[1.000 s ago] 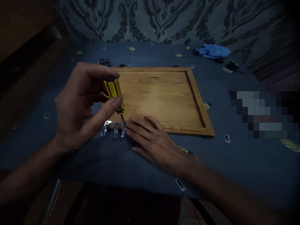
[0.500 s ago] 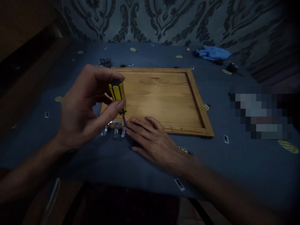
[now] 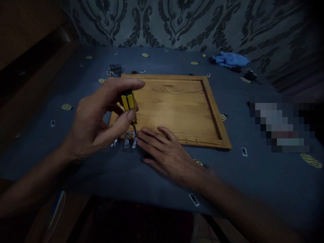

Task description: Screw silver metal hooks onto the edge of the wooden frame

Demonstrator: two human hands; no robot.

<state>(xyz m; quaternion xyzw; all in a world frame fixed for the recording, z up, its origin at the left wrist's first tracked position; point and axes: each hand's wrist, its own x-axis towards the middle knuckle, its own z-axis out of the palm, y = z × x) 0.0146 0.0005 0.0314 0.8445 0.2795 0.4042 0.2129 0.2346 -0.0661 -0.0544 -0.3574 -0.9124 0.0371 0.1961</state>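
A screwdriver (image 3: 129, 103) with a yellow and black handle stands nearly upright in my left hand (image 3: 93, 121), thumb and fingers closed round its grip. Its tip meets the right end of a shiny metal hook rack (image 3: 130, 136) on the near edge of a framed wooden board (image 3: 174, 101). The exact seat of the tip is too small to make out. Flat on the board's near edge lies my right hand (image 3: 167, 152), fingers stretched out, fingertips beside the screwdriver tip. Part of the rack is hidden behind my left hand.
Small dark metal pieces (image 3: 115, 70) lie past the board's far left corner. A blue cloth (image 3: 230, 59) sits at the back right, with a dark object (image 3: 249, 74) near it. A pixelated patch covers something at the right. The tablecloth (image 3: 227, 182) carries pineapple prints.
The fingers of my left hand have shifted on the screwdriver handle, the index finger now reaching further right across its top. My right hand stays in place on the board.
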